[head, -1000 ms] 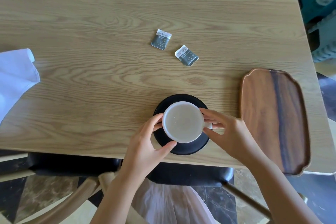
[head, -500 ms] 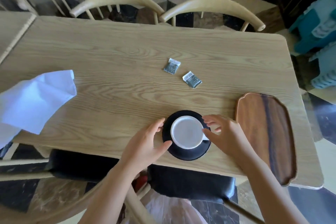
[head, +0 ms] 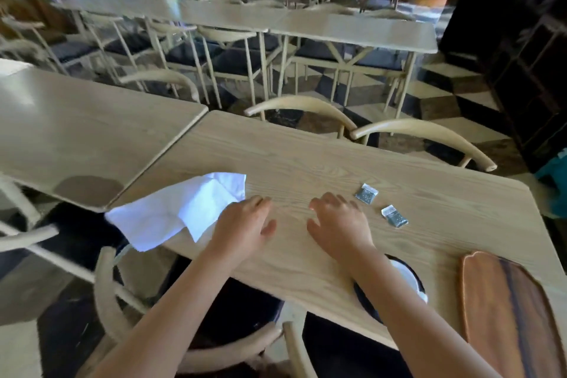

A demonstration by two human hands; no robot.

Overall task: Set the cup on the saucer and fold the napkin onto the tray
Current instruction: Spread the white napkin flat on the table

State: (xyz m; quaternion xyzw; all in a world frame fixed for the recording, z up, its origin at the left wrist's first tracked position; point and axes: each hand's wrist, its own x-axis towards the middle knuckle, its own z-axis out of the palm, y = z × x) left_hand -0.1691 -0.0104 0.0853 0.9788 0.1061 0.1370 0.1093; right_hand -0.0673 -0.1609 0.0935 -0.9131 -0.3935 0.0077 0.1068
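The white cup (head: 409, 279) stands on the black saucer (head: 365, 298) near the table's front edge, mostly hidden behind my right forearm. A white napkin (head: 175, 212) lies crumpled at the table's left corner, partly hanging over the edge. My left hand (head: 242, 225) hovers with straight fingers right beside the napkin's near corner and holds nothing. My right hand (head: 339, 221) is spread open above the bare wood, also holding nothing. The dark wooden tray (head: 506, 313) lies at the front right.
Two small grey sachets (head: 366, 193) (head: 394, 216) lie on the table (head: 306, 163) to the right of my right hand. A second table (head: 76, 129) adjoins on the left. Curved wooden chair backs (head: 423, 132) stand along the far edge.
Both hands have let go of the cup on the saucer and moved up and left toward the napkin. The view has tilted upward, showing the room.
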